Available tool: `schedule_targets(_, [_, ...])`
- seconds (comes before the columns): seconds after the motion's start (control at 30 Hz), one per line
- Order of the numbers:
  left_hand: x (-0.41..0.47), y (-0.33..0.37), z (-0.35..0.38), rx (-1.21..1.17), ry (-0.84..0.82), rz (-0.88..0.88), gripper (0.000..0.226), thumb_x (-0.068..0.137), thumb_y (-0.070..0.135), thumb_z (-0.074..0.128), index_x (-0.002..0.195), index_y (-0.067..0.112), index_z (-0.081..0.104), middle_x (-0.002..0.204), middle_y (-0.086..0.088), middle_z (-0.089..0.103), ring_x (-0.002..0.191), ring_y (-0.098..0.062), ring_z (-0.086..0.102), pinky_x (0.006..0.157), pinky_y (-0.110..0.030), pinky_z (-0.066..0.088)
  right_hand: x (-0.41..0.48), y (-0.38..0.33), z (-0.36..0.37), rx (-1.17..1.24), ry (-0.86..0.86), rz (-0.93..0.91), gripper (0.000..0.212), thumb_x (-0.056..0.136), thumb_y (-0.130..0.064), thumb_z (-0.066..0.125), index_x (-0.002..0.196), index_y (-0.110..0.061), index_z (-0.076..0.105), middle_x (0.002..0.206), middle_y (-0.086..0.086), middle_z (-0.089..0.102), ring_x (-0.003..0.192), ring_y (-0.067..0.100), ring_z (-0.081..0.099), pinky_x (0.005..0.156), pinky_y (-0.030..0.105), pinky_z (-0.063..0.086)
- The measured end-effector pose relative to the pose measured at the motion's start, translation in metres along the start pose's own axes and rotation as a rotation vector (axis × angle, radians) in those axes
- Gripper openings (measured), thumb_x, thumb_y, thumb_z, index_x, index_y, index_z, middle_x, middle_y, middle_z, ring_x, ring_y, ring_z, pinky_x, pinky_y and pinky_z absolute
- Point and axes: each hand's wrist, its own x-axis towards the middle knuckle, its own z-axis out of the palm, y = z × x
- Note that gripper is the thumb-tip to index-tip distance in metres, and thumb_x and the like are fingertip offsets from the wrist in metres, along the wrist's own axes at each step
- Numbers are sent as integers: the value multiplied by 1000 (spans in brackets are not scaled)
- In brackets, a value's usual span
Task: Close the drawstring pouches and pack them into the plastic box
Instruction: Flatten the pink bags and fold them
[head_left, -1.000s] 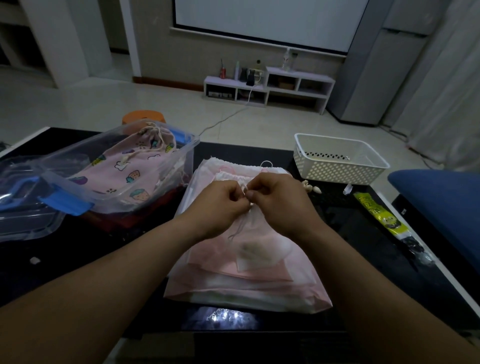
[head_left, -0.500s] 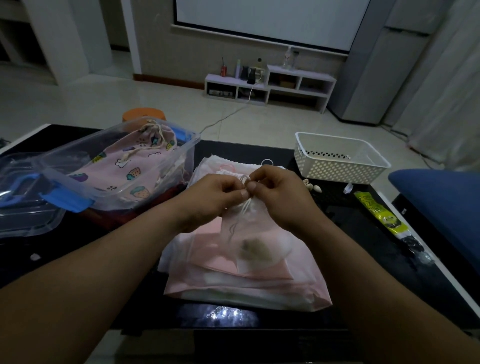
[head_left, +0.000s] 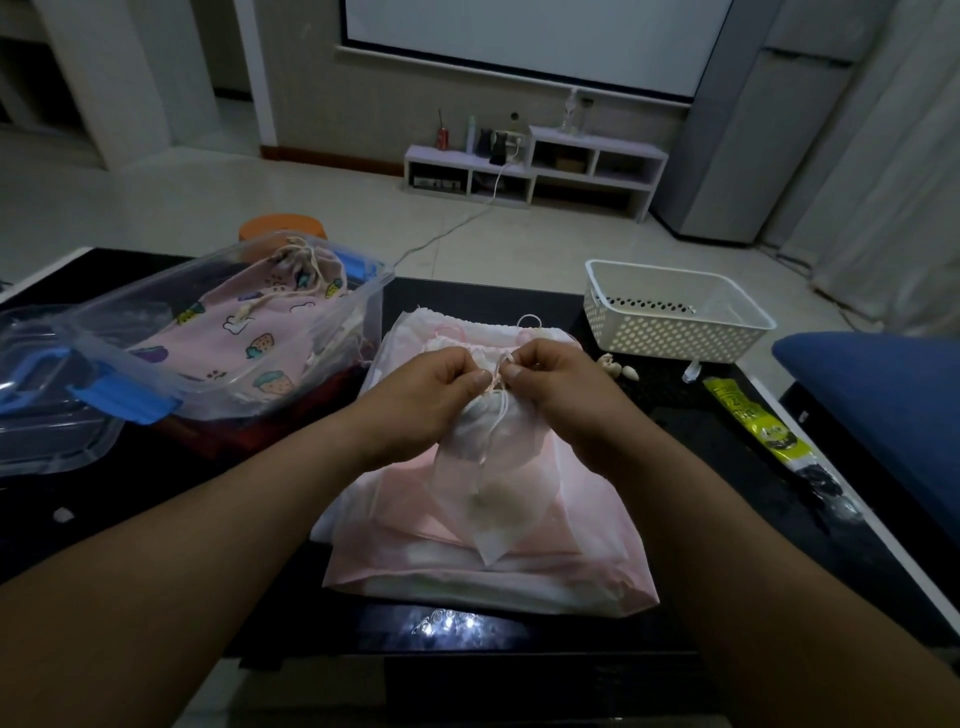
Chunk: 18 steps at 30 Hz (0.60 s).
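Left hand (head_left: 430, 401), right hand (head_left: 563, 395) pinch sheer pouch (head_left: 491, 501); yellow packet (head_left: 756, 422) print illegible.

Dim room: a pale tiled floor (head_left: 311, 208) runs far beyond the left hand (head_left: 415, 400) to a grey-beige wall (head_left: 301, 78) with a large white projection screen (head_left: 519, 36). A low white open-shelf unit (head_left: 535, 166) stands below the screen. Far beyond and to the right of the right hand (head_left: 566, 395) are a tall grey cabinet (head_left: 737, 130) and pale curtains (head_left: 883, 182), with a blue upholstered seat (head_left: 883, 405) nearer on the right.

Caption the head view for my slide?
Left hand and right hand pinch sheer pouch drawstring over pink stack; plastic box at left.
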Motion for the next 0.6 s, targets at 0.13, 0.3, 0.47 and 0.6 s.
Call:
schedule_targets(0.13, [-1, -10, -4, 263, 19, 52, 24, 109, 33, 47, 95, 16, 56, 81, 2, 61, 72, -16, 59, 65, -32, 51, -1, 3, -3, -203, 97, -16, 18, 104, -24, 57, 91, -14, 66, 83, 4, 66, 75, 20, 59, 66, 36, 49])
schedule_targets(0.3, [-4, -29, -12, 457, 60, 145, 19, 109, 37, 46, 92, 29, 50, 78, 6, 64, 69, -12, 63, 67, -38, 56, -1, 8, 4, -278, 154, -52, 20, 105, -24, 57, 86, -20, 63, 80, 2, 67, 71, 21, 64, 61, 32, 50])
schedule_targets(0.47, [-1, -26, -8, 163, 110, 23, 27, 108, 35, 49, 96, 14, 60, 88, -7, 69, 82, -27, 69, 77, -48, 61, 2, 8, 4, -214, 155, -44, 18, 104, -24, 56, 89, -17, 63, 82, 8, 70, 70, 22, 62, 63, 38, 52])
schedule_targets(0.6, [-9, -13, 1, -390, -90, -215, 50, 107, 56, 35, 120, 20, 67, 110, -5, 77, 100, -21, 74, 81, -32, 62, 4, 8, -1, -142, 199, 4, 17, 104, -25, 55, 90, -20, 65, 84, 7, 68, 73, 22, 62, 63, 36, 50])
